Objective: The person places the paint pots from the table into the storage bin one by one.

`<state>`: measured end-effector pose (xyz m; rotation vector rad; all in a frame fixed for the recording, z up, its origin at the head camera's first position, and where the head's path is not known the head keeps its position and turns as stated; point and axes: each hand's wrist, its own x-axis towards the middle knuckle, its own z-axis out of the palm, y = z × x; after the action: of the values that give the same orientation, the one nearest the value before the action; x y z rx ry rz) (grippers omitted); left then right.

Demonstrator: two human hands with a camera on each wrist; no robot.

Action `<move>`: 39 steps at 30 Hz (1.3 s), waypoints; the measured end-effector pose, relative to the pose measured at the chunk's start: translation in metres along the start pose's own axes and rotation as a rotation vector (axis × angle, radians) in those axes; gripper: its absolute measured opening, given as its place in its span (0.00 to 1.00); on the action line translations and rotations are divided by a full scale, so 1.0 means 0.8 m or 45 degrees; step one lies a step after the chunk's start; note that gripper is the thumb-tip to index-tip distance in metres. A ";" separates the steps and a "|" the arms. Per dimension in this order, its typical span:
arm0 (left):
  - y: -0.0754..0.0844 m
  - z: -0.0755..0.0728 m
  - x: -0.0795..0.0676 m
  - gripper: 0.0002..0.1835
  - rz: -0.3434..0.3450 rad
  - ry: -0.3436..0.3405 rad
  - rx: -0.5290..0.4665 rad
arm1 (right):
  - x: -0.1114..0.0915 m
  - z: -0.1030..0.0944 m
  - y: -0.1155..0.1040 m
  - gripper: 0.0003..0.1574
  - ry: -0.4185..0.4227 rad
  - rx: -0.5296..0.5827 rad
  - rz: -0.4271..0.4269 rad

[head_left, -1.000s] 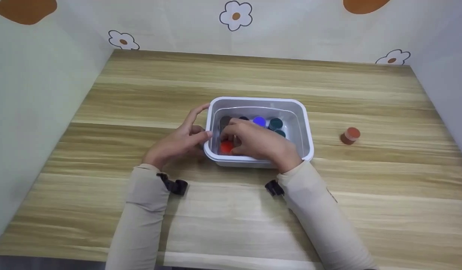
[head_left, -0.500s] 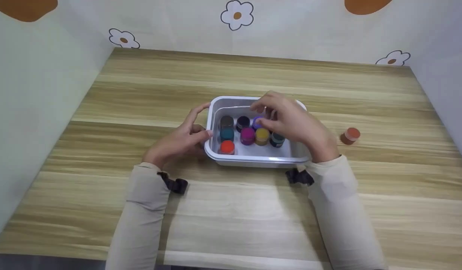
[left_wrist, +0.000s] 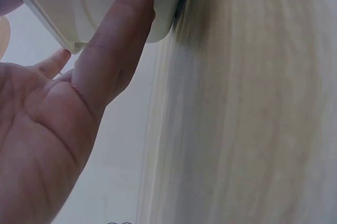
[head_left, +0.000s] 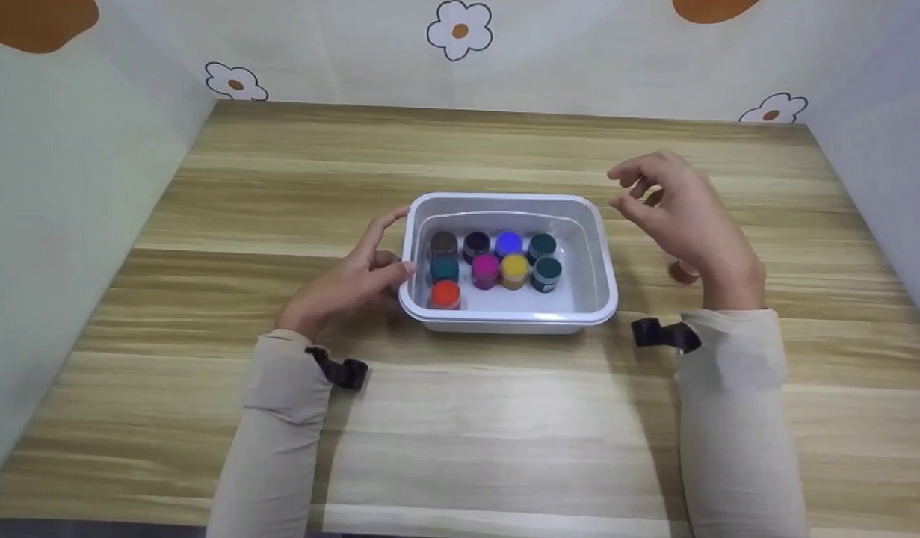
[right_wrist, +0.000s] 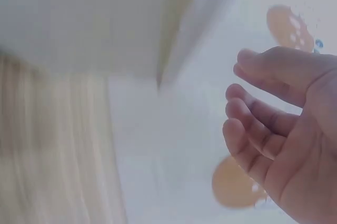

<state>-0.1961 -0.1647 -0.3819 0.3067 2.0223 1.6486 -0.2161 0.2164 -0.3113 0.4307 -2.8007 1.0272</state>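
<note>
A white plastic tub (head_left: 504, 326) stands on the wooden table with several small paint jars inside. My left hand (head_left: 351, 280) holds its left end, thumb at the rim and other fingers along the outer wall; in the left wrist view, fingers (left_wrist: 113, 45) lie against that wall. Raised to the right of the tub is my right hand (head_left: 687, 213), empty, its fingers loosely bent and apart from the thumb. Below it on the table, a reddish-brown paint jar (head_left: 681, 272) is partly hidden by the wrist.
Inside the tub, an orange-red jar (head_left: 445, 294) is at the front left, a magenta jar (head_left: 485, 270) and a yellow jar (head_left: 513, 270) near the middle, and a blue jar (head_left: 509, 244) behind them. A flower-patterned wall (head_left: 340, 45) borders the table's back.
My right hand has lifted out of the tub and moved right, past its rim, leaving the orange-red jar at the front left. The left hand stays on the tub.
</note>
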 end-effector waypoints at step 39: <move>-0.002 -0.001 0.000 0.41 0.007 -0.012 -0.048 | -0.063 -0.040 0.127 0.21 -0.326 -0.108 0.250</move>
<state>-0.1960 -0.1656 -0.3831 0.3063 1.9822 1.6836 -0.1988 0.3218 -0.3601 0.3005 -3.1549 0.9436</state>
